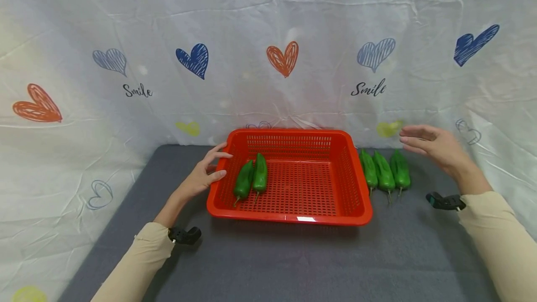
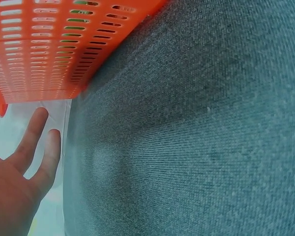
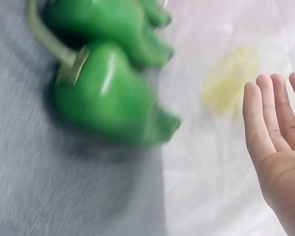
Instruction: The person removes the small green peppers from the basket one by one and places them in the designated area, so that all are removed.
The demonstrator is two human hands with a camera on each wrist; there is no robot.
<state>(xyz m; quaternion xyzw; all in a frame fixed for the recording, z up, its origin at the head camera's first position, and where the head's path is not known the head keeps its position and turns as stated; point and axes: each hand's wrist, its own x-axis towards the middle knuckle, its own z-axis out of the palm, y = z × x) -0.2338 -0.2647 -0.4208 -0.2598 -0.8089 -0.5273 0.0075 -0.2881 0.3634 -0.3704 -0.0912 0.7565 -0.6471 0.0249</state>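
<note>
A red plastic basket (image 1: 289, 218) with slotted walls stands on the dark cloth. My left hand (image 1: 204, 171) is at its left rim, thumb and fingers spread and touching the edge. In the left wrist view, two fingers of the left hand (image 2: 19, 167) extend below the basket wall (image 2: 49, 49), apart from it. Inside, at the left, lie two green peppers, one (image 1: 244, 181) beside the other (image 1: 260, 174). Three more green peppers (image 1: 383, 171) lie in a row right of the basket. My right hand (image 1: 440, 148) hovers beyond the rightmost pepper (image 3: 105, 96), fingers extended, holding nothing.
A grey cloth (image 1: 268, 264) covers the table. Behind it hangs a white curtain (image 1: 235, 22) printed with hearts and words, close to the basket's far side. Each wrist carries a small black device, one (image 1: 184, 235) on the left and one (image 1: 444, 201) on the right.
</note>
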